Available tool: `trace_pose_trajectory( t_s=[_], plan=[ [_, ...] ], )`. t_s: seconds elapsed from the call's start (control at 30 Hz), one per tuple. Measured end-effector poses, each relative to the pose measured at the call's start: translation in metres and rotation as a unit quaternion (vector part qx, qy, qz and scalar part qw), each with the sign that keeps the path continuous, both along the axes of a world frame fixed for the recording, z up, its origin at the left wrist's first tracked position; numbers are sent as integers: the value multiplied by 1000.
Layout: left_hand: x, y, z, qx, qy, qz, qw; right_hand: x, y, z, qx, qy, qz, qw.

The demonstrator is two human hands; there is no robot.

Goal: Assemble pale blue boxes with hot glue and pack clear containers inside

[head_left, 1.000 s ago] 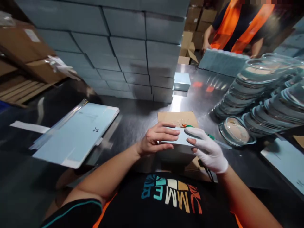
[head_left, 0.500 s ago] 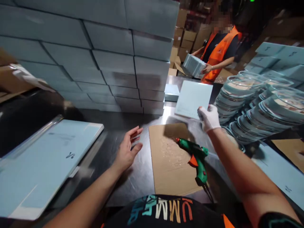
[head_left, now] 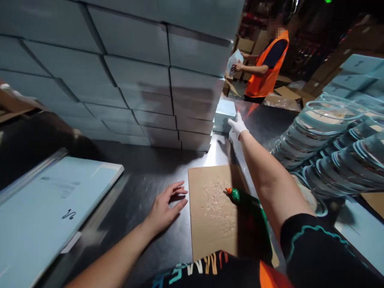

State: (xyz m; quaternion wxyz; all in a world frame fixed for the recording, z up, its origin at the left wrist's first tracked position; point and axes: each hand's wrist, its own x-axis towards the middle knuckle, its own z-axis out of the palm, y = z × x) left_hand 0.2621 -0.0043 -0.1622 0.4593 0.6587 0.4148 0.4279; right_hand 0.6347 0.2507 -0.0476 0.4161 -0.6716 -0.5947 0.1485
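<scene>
My left hand [head_left: 166, 208] is bare and open, fingers loosely spread. It rests just above the metal table [head_left: 144, 168], beside the left edge of a flat cardboard sheet [head_left: 210, 236]. My right hand [head_left: 237, 127], in a white glove, reaches far forward to the near right corner of a small stack of pale blue boxes [head_left: 225, 108]. Its thumb and index finger are spread apart at that corner; the other fingers are partly hidden. A green glue gun [head_left: 235, 195] with an orange tip lies on the cardboard, mostly in my right arm's shadow. Dried glue strands mark the cardboard.
A tall wall of pale boxes [head_left: 135, 84] stands ahead on the left. Stacked clear round containers [head_left: 318, 132] are at the right. A large flat pale box [head_left: 60, 208] lies at the left. Beyond the table, a person in an orange vest [head_left: 267, 72] holds a pale item.
My right hand has moved forward and left with the pale blue box, which now appears on the small stack. My left hand stays open, slightly lower in view. The other person has turned left.
</scene>
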Motion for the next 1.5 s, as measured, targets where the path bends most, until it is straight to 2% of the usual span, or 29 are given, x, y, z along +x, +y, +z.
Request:
trace_pose_trajectory(
  t_s=[0.13,0.3,0.4,0.5,0.63,0.77,0.93,1.17,1.23,1.3,1.4,1.47,1.5],
  plan=[
    [3,2,-1,12,8,23,1000,5,-9,2,-42,-111,-62,991],
    [4,1,-2,23,23,32,999,-10,-1,18,-46,-303,-7,952],
    [0,0,-3,21,33,24,999,-19,19,24,-80,-366,13,927],
    [-3,0,-3,14,38,12,999,-17,34,28,-107,-407,4,907],
    [-4,2,0,1,33,11,999,-2,23,32,-118,-433,2,894],
    [-2,5,1,-16,27,12,999,6,-24,31,-132,-436,9,890],
    [0,8,0,-25,28,5,999,-7,-93,26,-127,-428,28,894],
    [2,9,-2,-20,38,20,999,-41,-136,39,-123,-386,69,912],
    [-1,7,0,1,54,39,998,-45,-159,39,-111,-368,66,921],
    [-6,1,4,32,77,56,995,-42,-198,36,-103,-349,48,930],
    [-14,-12,15,87,124,72,986,-20,-280,28,-131,-321,-6,938],
    [-11,-26,22,127,160,38,978,-1,-337,19,-167,-298,-56,938],
    [-7,-34,24,146,176,0,974,7,-363,15,-188,-288,-80,936]
  ],
)
